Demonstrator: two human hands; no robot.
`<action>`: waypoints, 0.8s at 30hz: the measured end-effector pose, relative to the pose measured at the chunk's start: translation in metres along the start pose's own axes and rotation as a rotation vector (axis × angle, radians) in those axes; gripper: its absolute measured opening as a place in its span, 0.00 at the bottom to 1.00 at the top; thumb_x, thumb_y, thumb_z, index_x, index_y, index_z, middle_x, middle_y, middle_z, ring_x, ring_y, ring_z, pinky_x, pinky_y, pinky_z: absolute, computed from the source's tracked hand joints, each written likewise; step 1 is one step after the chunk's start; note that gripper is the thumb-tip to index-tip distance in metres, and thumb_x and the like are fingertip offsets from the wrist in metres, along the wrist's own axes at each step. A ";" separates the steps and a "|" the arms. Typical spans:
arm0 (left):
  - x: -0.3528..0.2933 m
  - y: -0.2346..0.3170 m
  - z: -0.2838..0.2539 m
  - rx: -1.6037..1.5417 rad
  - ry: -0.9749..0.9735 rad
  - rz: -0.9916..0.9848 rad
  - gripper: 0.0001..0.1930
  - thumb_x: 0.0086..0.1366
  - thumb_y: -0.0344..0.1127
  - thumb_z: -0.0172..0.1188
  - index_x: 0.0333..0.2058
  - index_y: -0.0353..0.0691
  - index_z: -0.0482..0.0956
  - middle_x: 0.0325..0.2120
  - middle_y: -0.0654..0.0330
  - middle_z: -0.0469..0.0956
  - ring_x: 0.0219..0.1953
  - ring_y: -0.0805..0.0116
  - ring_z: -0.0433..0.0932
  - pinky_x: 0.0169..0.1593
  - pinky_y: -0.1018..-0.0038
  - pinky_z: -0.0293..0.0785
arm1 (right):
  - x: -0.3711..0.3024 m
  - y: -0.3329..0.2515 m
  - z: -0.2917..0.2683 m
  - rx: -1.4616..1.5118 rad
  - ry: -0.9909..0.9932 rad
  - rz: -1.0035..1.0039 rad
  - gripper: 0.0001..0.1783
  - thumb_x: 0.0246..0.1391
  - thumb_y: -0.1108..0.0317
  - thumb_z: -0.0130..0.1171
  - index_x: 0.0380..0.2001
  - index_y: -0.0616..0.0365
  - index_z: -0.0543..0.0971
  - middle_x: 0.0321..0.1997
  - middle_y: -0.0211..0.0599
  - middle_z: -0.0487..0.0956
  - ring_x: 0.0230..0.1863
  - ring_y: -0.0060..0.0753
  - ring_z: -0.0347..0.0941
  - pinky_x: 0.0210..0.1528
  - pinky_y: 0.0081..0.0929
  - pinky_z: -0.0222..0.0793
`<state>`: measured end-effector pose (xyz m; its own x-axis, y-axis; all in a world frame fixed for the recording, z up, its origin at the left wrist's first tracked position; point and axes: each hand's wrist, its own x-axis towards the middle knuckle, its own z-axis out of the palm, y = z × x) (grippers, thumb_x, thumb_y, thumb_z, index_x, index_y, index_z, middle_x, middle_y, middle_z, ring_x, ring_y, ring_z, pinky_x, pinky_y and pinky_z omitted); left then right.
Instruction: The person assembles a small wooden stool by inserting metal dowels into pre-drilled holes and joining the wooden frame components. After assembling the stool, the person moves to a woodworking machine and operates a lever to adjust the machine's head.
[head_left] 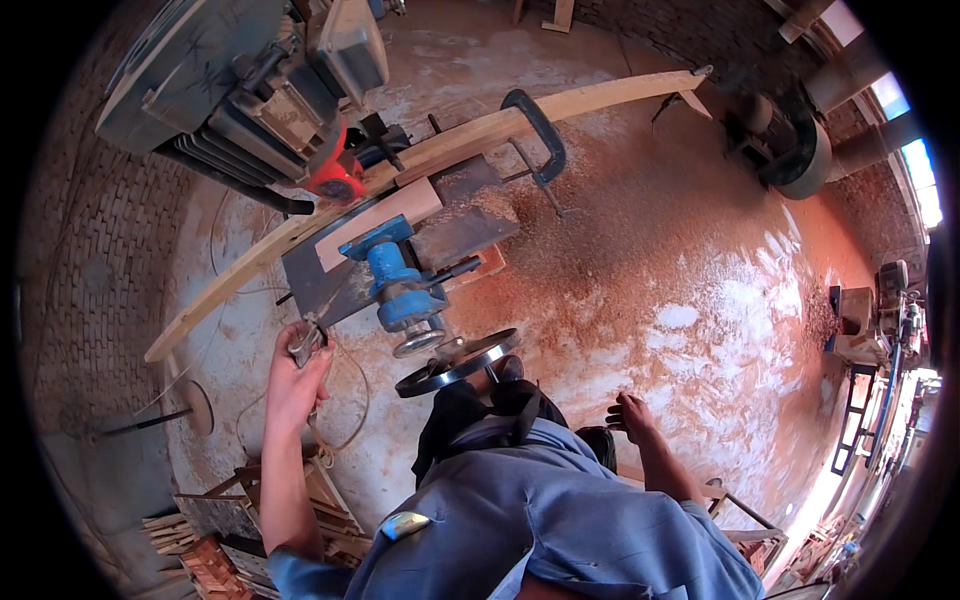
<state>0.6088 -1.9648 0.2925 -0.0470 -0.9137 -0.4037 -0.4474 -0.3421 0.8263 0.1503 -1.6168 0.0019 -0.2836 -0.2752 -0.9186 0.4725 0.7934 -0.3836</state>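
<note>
My left hand (290,385) is closed round a metal air blow gun (304,346), beside the near left corner of a dark machine table (335,295). A pale hose (355,425) loops below that hand. Hanging loosely by my right side, my right hand (632,415) has its fingers slightly bent and apart, with nothing visible in it. On the table a blue screw clamp (393,275) presses against a short pinkish wooden block (425,197). Behind the block runs a long wooden beam (455,145). A metal handwheel (460,362) stands just in front of me.
Above the beam, at upper left, hangs a large grey machine head (215,75) with a red part (335,178). A dark G-clamp (545,135) grips the fence. Sawdust (620,230) covers the floor to the right. Wooden pieces (215,565) lie at lower left.
</note>
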 end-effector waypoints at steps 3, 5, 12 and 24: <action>0.007 0.017 0.019 0.159 0.057 -0.032 0.13 0.62 0.34 0.57 0.43 0.34 0.71 0.20 0.64 0.72 0.14 0.79 0.67 0.15 0.78 0.64 | 0.003 -0.002 -0.001 0.006 -0.006 -0.028 0.23 0.63 0.50 0.47 0.48 0.60 0.69 0.38 0.47 0.78 0.30 0.40 0.77 0.31 0.37 0.77; 0.017 0.014 0.027 0.245 -0.004 -0.068 0.12 0.62 0.36 0.57 0.40 0.34 0.72 0.20 0.64 0.72 0.14 0.79 0.68 0.16 0.77 0.65 | 0.006 -0.003 -0.002 0.014 -0.016 -0.040 0.23 0.63 0.51 0.47 0.48 0.60 0.69 0.39 0.47 0.78 0.31 0.40 0.77 0.31 0.37 0.77; 0.026 0.049 0.050 0.401 -0.069 0.060 0.21 0.60 0.42 0.60 0.47 0.33 0.73 0.33 0.44 0.79 0.38 0.47 0.79 0.42 0.60 0.73 | -0.001 0.006 0.005 0.032 -0.010 -0.074 0.23 0.63 0.51 0.47 0.49 0.61 0.69 0.40 0.49 0.78 0.32 0.43 0.78 0.33 0.39 0.77; 0.038 -0.048 -0.114 0.523 0.184 0.033 0.17 0.59 0.39 0.58 0.43 0.33 0.76 0.23 0.54 0.77 0.25 0.63 0.75 0.32 0.66 0.71 | -0.044 0.044 0.072 -0.049 0.051 -0.024 0.22 0.63 0.51 0.46 0.48 0.59 0.69 0.40 0.47 0.79 0.32 0.42 0.78 0.30 0.35 0.72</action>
<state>0.7306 -2.0082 0.2824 0.0677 -0.9613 -0.2669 -0.8344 -0.2012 0.5130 0.2441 -1.6090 0.0188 -0.3374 -0.2675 -0.9026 0.4236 0.8131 -0.3993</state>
